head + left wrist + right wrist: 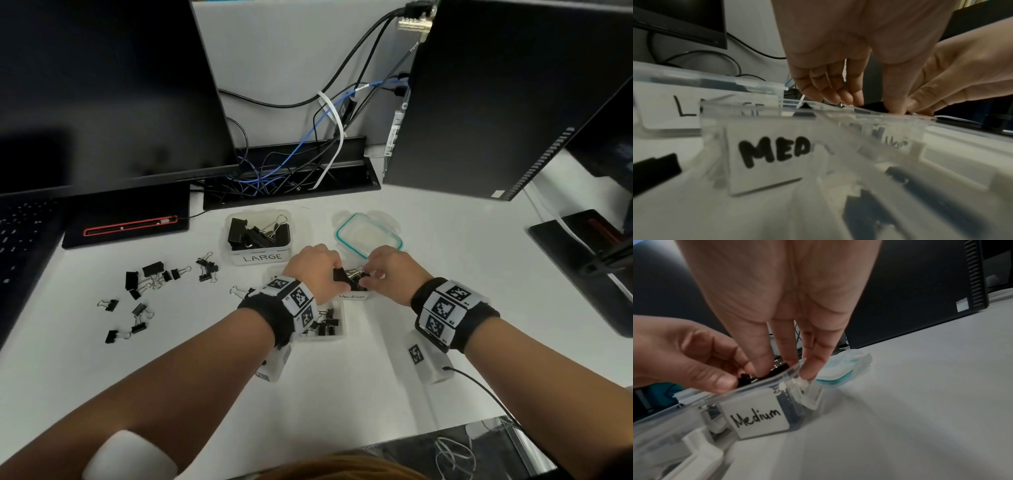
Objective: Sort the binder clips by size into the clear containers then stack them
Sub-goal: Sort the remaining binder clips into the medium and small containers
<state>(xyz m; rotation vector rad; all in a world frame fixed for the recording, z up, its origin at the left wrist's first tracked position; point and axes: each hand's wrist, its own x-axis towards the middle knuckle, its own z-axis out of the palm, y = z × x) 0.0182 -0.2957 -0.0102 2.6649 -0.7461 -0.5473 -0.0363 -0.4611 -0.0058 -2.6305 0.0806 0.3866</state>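
Note:
A clear container labelled Medium (352, 296) (756, 417) sits mid-table with black binder clips (346, 276) (777, 369) inside. Both hands meet over it. My left hand (337, 274) (873, 104) (731, 374) pinches a black clip at the rim between thumb and curled fingers. My right hand (368, 281) (777, 360) (931, 97) reaches thumb and forefinger down onto the same clump of clips, and its other fingers lie outside the wall. A second container marked MED (766, 155) (337, 334) holds clips under my left wrist. The LARGE container (260, 257) behind holds big clips.
Several loose clips (147, 284) are scattered on the white table to the left. A teal-sealed lid (368, 236) (840, 371) lies behind the right hand. Monitors, a cable trough (291, 178) and a computer tower (496, 102) line the back edge.

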